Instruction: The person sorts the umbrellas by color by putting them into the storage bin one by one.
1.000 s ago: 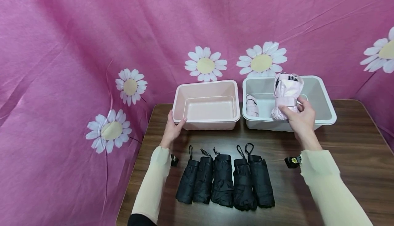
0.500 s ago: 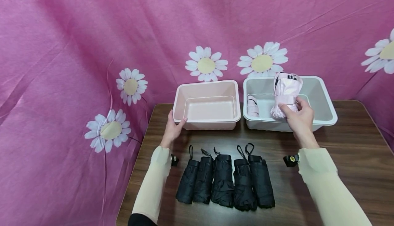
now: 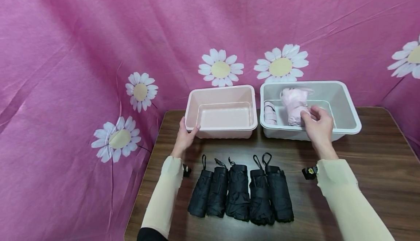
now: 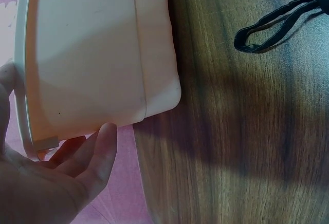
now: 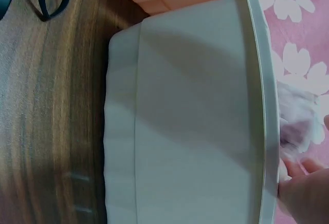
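Note:
My left hand holds the front left corner of a pale pink plastic bin, thumb at the rim and fingers against the side. In the left wrist view, the fingers lie along that bin's end wall. At the right, a grey-white bin contains a small rolled pink folding umbrella at its left end. A larger pink folding umbrella, blurred and tilted, is beside it within the bin. My right hand is over the front rim, thumb and fingers loosely bent beside the larger umbrella's lower end, apparently off it.
Several black folding umbrellas lie in a row on the wooden table, wrist loops pointing toward the bins. Behind the bins hangs a pink cloth with daisy prints. The two bins stand side by side with a narrow gap.
The larger pink umbrella, held upright by my right hand before, has dropped lower into the grey-white bin and tipped, its top leftward. The right hand has hardly moved; the left hand is still.

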`<move>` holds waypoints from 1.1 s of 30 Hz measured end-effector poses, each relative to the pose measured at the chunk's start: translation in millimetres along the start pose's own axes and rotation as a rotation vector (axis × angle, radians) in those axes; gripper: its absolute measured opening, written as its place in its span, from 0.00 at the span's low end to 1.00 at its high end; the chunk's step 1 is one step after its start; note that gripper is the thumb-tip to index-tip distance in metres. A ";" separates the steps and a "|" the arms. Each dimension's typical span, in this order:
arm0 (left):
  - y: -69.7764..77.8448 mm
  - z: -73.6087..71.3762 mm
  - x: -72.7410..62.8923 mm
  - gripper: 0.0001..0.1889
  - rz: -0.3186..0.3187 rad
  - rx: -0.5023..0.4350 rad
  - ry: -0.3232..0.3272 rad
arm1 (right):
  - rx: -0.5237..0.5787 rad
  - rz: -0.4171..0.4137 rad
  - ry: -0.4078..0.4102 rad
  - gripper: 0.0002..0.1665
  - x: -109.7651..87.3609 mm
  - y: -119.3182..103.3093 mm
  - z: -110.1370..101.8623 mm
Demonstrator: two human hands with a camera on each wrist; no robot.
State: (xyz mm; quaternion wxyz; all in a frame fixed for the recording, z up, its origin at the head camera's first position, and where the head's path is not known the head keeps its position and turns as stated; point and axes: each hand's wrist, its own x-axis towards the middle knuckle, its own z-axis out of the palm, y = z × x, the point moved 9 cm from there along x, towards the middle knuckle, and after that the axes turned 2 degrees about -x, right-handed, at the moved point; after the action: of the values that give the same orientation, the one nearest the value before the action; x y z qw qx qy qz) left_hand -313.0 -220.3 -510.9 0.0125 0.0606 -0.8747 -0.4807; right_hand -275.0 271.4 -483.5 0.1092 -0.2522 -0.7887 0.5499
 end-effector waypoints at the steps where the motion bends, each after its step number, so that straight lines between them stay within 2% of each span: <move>1: 0.6 -0.2 -0.2 0.45 0.002 -0.003 0.000 | 0.020 -0.002 0.005 0.29 -1.0 0.6 -0.4; 9: 0.9 -0.6 -1.3 0.45 -0.002 0.006 -0.012 | 0.313 -0.019 0.093 0.09 -9.2 3.8 -14.1; 15: 1.6 -0.9 -0.5 0.46 -0.009 0.014 -0.013 | 0.539 -0.036 0.108 0.11 -14.0 -1.2 -23.6; 27: -0.8 -3.1 -0.3 0.45 -0.010 -0.007 -0.005 | 0.699 -0.043 0.125 0.11 -29.5 -18.0 -40.9; 33: 1.4 -1.5 -1.5 0.46 -0.014 0.009 -0.020 | 0.793 -0.091 0.152 0.10 -44.4 -16.1 -56.8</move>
State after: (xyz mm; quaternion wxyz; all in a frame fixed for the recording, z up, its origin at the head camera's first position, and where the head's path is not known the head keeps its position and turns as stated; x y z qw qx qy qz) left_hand -311.5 -220.7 -508.9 0.0001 0.0622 -0.8765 -0.4774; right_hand -216.2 290.2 -442.9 0.2800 -0.1952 -0.5154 0.7860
